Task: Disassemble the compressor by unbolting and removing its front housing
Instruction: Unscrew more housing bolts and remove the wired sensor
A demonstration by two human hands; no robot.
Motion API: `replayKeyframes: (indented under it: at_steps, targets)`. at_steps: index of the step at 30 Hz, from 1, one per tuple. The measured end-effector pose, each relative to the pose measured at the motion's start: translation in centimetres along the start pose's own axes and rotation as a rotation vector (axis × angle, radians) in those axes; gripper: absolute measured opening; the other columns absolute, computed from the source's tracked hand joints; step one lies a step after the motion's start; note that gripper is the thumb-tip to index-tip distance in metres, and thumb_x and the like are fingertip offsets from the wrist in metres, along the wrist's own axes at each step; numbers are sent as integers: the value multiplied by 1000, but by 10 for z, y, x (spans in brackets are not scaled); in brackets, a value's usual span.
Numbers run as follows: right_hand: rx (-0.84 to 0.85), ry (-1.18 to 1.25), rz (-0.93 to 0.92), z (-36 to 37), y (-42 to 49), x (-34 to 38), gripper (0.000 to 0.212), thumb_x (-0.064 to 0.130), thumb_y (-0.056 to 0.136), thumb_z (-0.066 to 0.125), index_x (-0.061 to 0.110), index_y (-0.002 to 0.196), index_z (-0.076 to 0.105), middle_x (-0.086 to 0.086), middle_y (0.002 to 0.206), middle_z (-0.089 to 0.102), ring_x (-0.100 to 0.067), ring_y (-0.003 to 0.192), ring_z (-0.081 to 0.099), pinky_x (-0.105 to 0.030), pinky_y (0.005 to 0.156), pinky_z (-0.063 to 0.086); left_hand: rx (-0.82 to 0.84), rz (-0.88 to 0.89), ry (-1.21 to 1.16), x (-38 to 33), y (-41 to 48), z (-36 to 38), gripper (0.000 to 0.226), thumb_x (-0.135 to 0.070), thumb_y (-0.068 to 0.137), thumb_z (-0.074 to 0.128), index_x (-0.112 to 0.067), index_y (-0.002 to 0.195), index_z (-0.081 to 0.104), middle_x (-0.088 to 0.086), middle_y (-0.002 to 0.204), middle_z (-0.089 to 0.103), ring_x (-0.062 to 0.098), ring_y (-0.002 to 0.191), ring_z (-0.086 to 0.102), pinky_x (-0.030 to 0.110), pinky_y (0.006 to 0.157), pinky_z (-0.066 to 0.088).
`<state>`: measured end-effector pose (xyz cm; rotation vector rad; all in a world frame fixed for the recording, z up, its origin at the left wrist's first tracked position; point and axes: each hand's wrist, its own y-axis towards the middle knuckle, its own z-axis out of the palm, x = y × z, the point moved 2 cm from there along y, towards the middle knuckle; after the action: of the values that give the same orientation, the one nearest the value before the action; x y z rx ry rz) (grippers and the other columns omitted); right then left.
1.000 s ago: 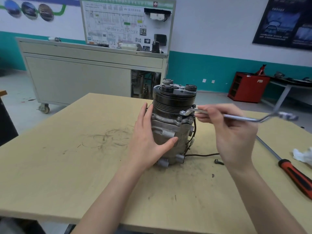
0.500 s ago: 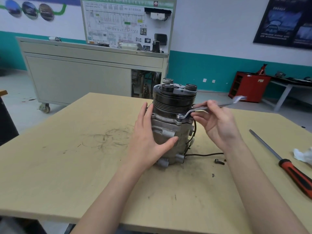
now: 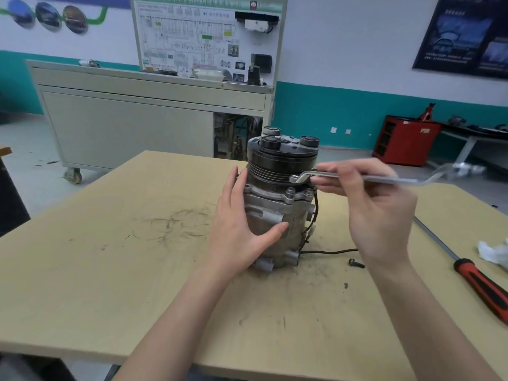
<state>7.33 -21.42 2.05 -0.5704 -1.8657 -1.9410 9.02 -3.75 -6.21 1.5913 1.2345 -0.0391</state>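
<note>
A grey metal compressor (image 3: 277, 215) stands upright mid-table, its black pulley and front housing (image 3: 283, 158) on top. My left hand (image 3: 242, 232) rests against its left side, fingers straight and thumb across the front of the body. My right hand (image 3: 376, 213) pinches the shaft of an offset ring spanner (image 3: 357, 177). The spanner's ring end hovers just above a flange bolt (image 3: 290, 191) at the compressor's front right, and its far end points right and is blurred. One loose bolt (image 3: 356, 263) lies on the table to the compressor's right.
A red-handled screwdriver (image 3: 478, 281) lies along the wooden table's (image 3: 110, 270) right side, beside a crumpled white rag (image 3: 494, 253). A black wire (image 3: 330, 252) trails from the compressor's base. Behind the table stand a grey wheeled cabinet (image 3: 137, 127) and a red tool chest (image 3: 406, 138).
My right hand has swung the spanner's handle back toward the right after swinging it away half a second ago. The ring end now sits above the bolt. My left hand has stayed put.
</note>
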Motion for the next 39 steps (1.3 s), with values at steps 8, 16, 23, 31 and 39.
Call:
replayKeyframes:
  at_steps: [8, 16, 23, 31, 39]
  targets:
    - [29, -171, -80, 6, -34, -7, 13, 29, 94, 54, 23, 95, 65, 2, 99, 69, -23, 91, 69, -45, 79, 55, 16, -15, 17, 0, 0, -1, 106, -72, 70, 53, -26, 154, 8, -10, 162, 6, -6, 141, 5, 23, 114, 14]
    - [16, 284, 284, -6, 2, -31, 22, 16, 97, 44, 12, 82, 60, -9, 84, 73, -27, 73, 72, -29, 65, 58, 18, -12, 28, -1, 0, -1, 104, -73, 70, 51, -28, 153, 8, -11, 161, 6, -9, 140, 3, 21, 113, 13]
    - [149, 540, 810, -10, 33, -72, 40, 26, 89, 46, 13, 64, 74, -9, 70, 72, -14, 60, 70, -18, 52, 55, 14, -9, 0, -2, 0, -1, 99, -73, 70, 53, -38, 147, 2, -13, 161, 6, -8, 141, 3, 22, 113, 14]
    - [-52, 210, 180, -20, 29, -14, 26, 26, 95, 54, 14, 79, 70, -7, 85, 74, -25, 73, 72, -26, 66, 57, 21, -9, 7, 1, 0, 0, 101, -73, 70, 53, -36, 151, 4, -15, 161, 4, -13, 138, 1, 20, 112, 13]
    - [90, -142, -83, 2, -21, -6, 21, 38, 94, 52, 22, 93, 66, 1, 94, 70, -21, 86, 71, -44, 75, 57, 18, -12, 10, 0, 0, 0, 104, -73, 70, 52, -30, 153, 7, -10, 162, 5, -9, 139, 3, 21, 114, 13]
